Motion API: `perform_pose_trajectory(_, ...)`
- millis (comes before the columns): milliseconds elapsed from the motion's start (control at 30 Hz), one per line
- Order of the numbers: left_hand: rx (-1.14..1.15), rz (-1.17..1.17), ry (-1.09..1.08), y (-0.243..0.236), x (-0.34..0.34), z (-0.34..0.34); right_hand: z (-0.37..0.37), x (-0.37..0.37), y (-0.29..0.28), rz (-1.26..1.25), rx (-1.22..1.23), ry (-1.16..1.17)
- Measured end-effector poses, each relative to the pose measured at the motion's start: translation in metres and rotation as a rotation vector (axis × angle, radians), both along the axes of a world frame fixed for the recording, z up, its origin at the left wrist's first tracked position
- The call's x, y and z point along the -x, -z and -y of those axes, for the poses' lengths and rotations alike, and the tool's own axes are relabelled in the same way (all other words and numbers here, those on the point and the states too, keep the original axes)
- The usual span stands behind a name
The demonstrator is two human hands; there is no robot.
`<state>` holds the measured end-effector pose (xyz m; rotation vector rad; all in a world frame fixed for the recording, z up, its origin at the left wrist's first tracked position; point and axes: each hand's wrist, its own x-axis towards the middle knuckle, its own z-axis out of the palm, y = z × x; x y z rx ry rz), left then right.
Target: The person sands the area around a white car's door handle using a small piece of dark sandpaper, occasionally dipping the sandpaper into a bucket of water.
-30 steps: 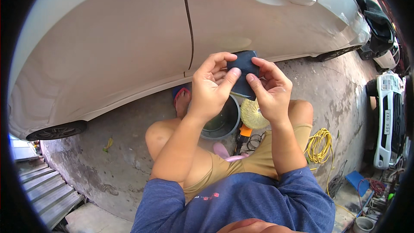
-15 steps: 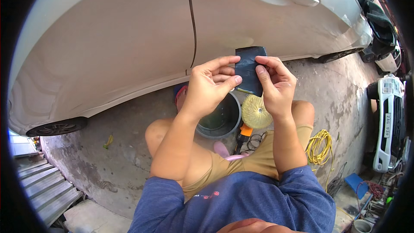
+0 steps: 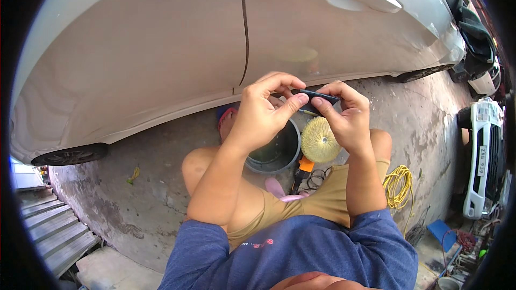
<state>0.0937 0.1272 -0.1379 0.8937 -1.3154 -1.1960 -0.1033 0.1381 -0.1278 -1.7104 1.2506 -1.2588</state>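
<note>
A blue sleeve and tan shorts fill the lower edge — the person squats on bare concrete. Both forearms rise to the middle of the view, where the left hand [image 3: 263,110] and the right hand [image 3: 344,115] meet on a small dark blue pad [image 3: 319,96], seen edge-on. Fingertips and thumbs of both hands pinch it from either side, held in the air in front of the car. Below the hands stand a dark bucket [image 3: 277,153] and a polisher with a yellow wool disc [image 3: 320,140], just beside each other. A yellow cord [image 3: 399,188] lies coiled by the right knee. Beyond — the white car door [image 3: 161,48].
</note>
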Motion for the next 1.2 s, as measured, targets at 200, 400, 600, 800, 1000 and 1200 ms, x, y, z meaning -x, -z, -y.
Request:
perform_pose_trajectory(200,-0.012,0.022,0.022,0.004,0.001,-0.003,0.0,0.001,0.01,0.119,-0.112,-0.117)
perform_pose_trajectory(400,-0.216,-0.253,-0.135,-0.003,-0.007,0.004,0.0,-0.014,-0.011,-0.587,0.618,-0.138)
perform_pose_trajectory(600,-0.214,-0.496,-0.012,-0.01,-0.008,0.015,0.044,-0.034,-0.002,-0.407,0.944,0.066)
perform_pose_trajectory(800,0.045,-0.509,-0.086,-0.022,-0.011,0.036,0.091,-0.045,-0.047,-0.447,1.193,0.3)
perform_pose_trajectory(1000,0.056,-0.54,-0.137,-0.014,-0.012,0.05,0.118,-0.05,-0.058,-0.513,1.216,0.415)
perform_pose_trajectory(1200,0.043,-0.513,-0.157,-0.018,-0.012,0.05,0.123,-0.05,-0.054,-0.514,1.222,0.41)
